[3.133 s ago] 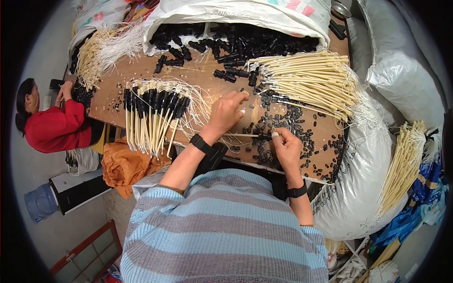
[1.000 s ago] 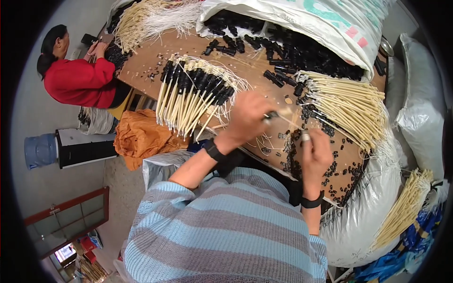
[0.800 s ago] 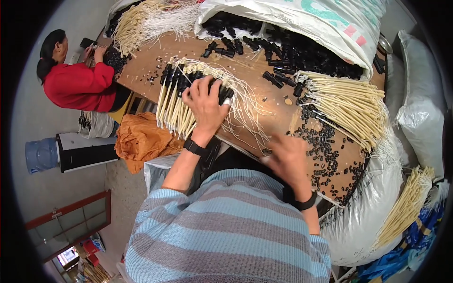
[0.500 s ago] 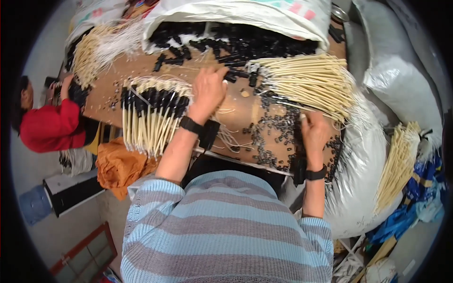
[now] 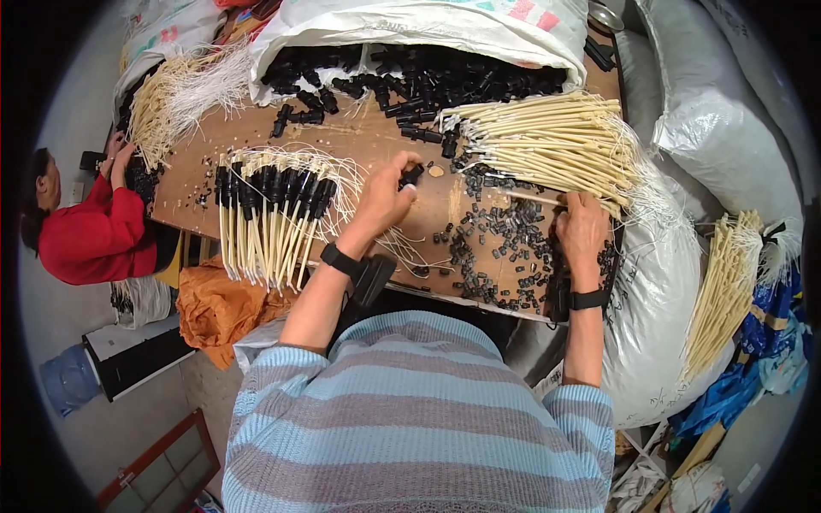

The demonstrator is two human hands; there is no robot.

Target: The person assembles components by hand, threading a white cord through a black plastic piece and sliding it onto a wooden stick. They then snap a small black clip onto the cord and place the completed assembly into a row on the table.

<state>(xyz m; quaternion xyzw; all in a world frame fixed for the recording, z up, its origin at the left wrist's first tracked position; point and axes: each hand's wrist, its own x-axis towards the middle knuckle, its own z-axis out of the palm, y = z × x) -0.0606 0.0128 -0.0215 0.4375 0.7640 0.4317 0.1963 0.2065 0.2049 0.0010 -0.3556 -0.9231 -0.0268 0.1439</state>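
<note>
My left hand (image 5: 382, 198) is closed on a black plastic fitting (image 5: 412, 175) above the middle of the table. Over at the right, my right hand (image 5: 584, 229) pinches one cream-coloured tube (image 5: 532, 198), whose pale tip points left. Just beyond it lies a thick bundle of cream tubes (image 5: 547, 141) with white cords trailing off the right edge. Small black pieces (image 5: 505, 244) are scattered between my hands. Left of my left hand, a row of tubes with black fittings on their far ends (image 5: 269, 209) lies with white cords spread around.
An open white sack (image 5: 410, 26) spills black fittings (image 5: 385, 85) at the back. Large white sacks (image 5: 658, 282) press against the table's right side. A person in red (image 5: 94, 227) works at the left end, near another tube bundle (image 5: 154, 111). Orange cloth (image 5: 218, 308) hangs by the front edge.
My left hand has drawn back toward me from the loose fittings, now with a black fitting in its fingers. My right hand has shifted slightly right and now grips a tube.
</note>
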